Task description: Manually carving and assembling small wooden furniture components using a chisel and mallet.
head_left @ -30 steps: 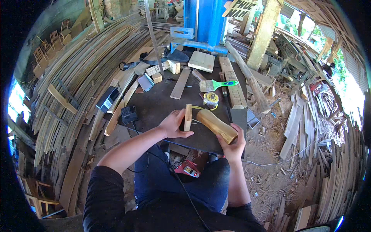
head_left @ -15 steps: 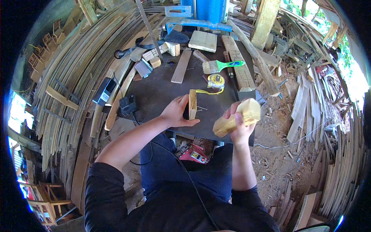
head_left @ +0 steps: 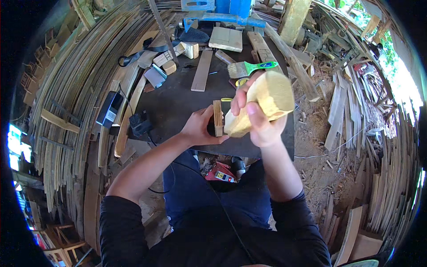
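My left hand (head_left: pixel 201 127) grips a small wooden board (head_left: pixel 218 116), held on edge on the dark worktop (head_left: pixel 173 102) near its front. My right hand (head_left: pixel 262 124) is closed round a pale, thick, carved wooden mallet-like piece (head_left: pixel 270 91), lifted above the worktop. Its narrow lower end is just right of the board, where the nail is hidden or too small to make out. Behind it a yellow tape measure (head_left: pixel 240 81) is partly covered, and a green-handled brush (head_left: pixel 244 66) lies farther back.
A black charger (head_left: pixel 138 123) and cord sit at the left. Wood offcuts (head_left: pixel 202 71), a strap (head_left: pixel 129 58) and a blue metal machine (head_left: pixel 227 18) are at the back. Stacked planks (head_left: pixel 66 111) line both sides. A red device (head_left: pixel 222 173) is on the floor below.
My right hand has raised the thick wooden piece and tilted its broad end up and toward the back. My left hand has shifted slightly, still holding the board.
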